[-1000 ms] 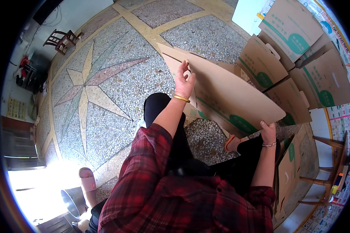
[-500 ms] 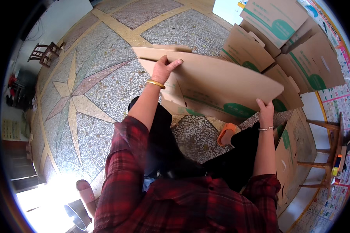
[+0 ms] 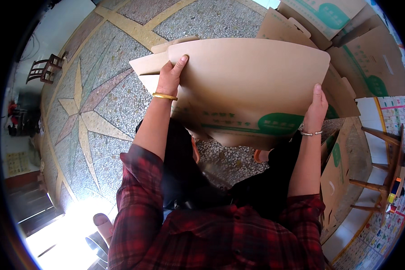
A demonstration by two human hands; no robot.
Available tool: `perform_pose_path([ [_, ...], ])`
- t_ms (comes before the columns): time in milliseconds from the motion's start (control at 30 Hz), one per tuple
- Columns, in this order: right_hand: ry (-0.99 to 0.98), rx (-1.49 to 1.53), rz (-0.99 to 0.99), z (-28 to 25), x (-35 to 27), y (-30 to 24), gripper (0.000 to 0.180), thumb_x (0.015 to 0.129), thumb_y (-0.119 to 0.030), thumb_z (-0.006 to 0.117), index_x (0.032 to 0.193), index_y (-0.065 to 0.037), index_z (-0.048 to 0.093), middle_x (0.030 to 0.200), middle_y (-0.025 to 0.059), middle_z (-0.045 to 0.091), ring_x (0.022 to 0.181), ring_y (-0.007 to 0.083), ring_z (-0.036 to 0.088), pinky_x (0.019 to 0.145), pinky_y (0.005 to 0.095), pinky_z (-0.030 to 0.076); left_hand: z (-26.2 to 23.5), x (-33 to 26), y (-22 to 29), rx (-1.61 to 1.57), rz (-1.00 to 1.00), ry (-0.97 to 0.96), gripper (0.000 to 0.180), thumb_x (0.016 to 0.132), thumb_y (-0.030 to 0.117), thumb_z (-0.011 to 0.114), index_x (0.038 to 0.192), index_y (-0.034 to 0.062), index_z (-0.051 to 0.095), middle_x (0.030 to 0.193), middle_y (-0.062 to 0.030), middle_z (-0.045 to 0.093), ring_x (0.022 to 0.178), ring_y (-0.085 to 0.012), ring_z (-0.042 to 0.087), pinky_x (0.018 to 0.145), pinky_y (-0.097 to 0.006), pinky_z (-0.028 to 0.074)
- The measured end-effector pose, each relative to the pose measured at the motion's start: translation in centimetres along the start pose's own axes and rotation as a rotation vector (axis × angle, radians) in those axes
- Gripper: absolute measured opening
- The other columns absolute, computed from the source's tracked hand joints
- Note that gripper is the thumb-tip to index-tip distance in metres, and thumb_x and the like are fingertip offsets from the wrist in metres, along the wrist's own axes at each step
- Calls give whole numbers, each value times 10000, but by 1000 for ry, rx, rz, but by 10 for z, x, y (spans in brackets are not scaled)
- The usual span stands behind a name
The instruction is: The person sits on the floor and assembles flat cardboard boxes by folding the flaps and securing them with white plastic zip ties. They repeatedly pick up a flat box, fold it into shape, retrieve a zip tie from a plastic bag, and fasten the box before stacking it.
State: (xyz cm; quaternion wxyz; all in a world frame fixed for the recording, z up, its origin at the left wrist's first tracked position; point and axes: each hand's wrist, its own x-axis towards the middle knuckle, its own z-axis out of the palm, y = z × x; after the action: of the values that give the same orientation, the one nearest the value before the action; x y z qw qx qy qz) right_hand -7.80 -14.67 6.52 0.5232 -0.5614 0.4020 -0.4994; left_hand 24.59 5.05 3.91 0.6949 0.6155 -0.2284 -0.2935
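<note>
Fingers (image 3: 166, 68) are pinched around a carton (image 3: 252, 76), left hand (image 3: 169, 78) on its left edge, right hand (image 3: 316, 109) on the right one, thumbs (image 3: 182, 62) up front, the rest mostly hidden. Carton's held up in front of the legs (image 3: 184, 180). More boxes (image 3: 379, 63) off to the right, plus a chair (image 3: 44, 68) way over left.

Harsh white light floods in at the lower left, burning out all detail there and washing the nearby floor (image 3: 107, 174) pale. The cardboard (image 3: 252, 67) is softly lit up top, shadowed lower down; the black trousers (image 3: 267, 184) swallow detail. Over on the right, the printed wall covering (image 3: 369, 245) bows toward a dark, curved rim.
</note>
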Motion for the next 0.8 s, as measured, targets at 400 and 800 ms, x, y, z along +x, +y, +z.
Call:
perform_pose_path([
  [400,-31,82,73,5,8,-8,356,915,-276,520,1004,61,592,920,53,610,820,98,536,745,226,434,-11,-7,8,-230,-131,-117,471,827,292,623,1115,-65,520,1065,-111,588,1003,-193,539,885,-311,401],
  [800,275,-582,-523,25,7,26,342,835,-170,576,1110,23,514,1028,143,581,960,258,557,861,323,432,-5,-16,0,-275,-70,-73,471,818,350,648,1117,6,530,1071,-80,587,1003,-184,549,872,-328,433],
])
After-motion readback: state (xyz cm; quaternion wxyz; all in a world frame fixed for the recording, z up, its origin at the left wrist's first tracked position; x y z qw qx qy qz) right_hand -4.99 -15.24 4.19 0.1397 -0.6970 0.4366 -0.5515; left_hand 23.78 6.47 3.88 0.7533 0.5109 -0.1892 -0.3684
